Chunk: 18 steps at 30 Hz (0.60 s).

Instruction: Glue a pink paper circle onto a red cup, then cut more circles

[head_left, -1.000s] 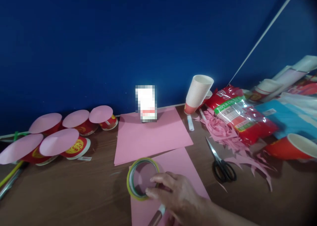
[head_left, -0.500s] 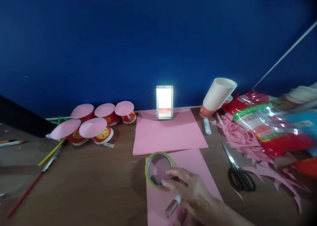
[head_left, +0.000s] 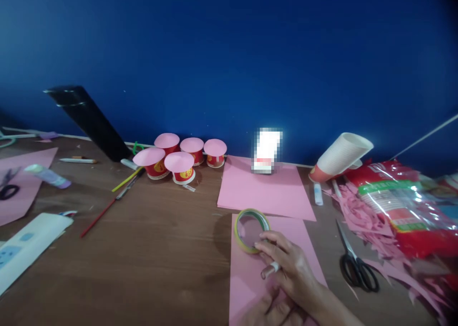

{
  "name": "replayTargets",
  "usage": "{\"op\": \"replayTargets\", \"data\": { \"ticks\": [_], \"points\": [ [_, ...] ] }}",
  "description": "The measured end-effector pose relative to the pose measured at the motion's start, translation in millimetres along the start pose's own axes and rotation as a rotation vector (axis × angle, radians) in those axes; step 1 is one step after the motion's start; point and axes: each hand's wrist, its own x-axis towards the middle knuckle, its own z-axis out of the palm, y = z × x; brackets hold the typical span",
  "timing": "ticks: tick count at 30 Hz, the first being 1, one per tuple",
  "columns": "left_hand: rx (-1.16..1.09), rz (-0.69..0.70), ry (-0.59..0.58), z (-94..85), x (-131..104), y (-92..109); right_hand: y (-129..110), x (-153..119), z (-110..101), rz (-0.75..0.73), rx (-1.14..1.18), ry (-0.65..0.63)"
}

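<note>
My right hand is closed over the pink paper sheet. Its fingertips grip the near right edge of a yellow-green roll of tape, whose open ring faces me. A short tube like a capped marker, with a brownish see-through end, sticks out to the left from under the same hand. Low at the frame's bottom edge, my left hand lies just below the right one, blurred and partly cut off. Whether it holds anything is hidden.
Several red cups with pink paper discs stand left of a pink paper stack. Scissors, paper scraps, stacked cups and a red bag lie right. A black bottle and power strip are left.
My view has swung left, so the scene sits further right and the bottle and power strip appear. My right hand still has the tape; more of my left hand shows.
</note>
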Motion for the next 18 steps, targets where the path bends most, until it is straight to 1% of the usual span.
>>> {"op": "replayTargets", "data": {
  "ticks": [2, 5, 8, 14, 18],
  "points": [
    [0.128, 0.022, 0.169, 14.1, -1.5, 0.3, 0.6, -1.4, 0.9, 0.011, 0.026, -0.008],
    [0.224, -0.004, 0.268, 26.7, -4.8, 1.4, 0.0, -2.0, 1.5, 0.037, 0.062, -0.011],
    [0.247, -0.012, 0.292, 28.6, -6.4, 2.2, -2.2, -0.8, 0.9, 0.056, 0.114, -0.017],
    [0.206, 0.035, 0.211, 28.9, -5.6, 2.4, -5.9, 3.1, -0.5, 0.035, 0.135, -0.006],
    [0.209, 0.046, 0.220, 31.3, -5.1, 2.2, -7.5, 5.1, -0.6, 0.042, 0.164, 0.005]
  ]
}}
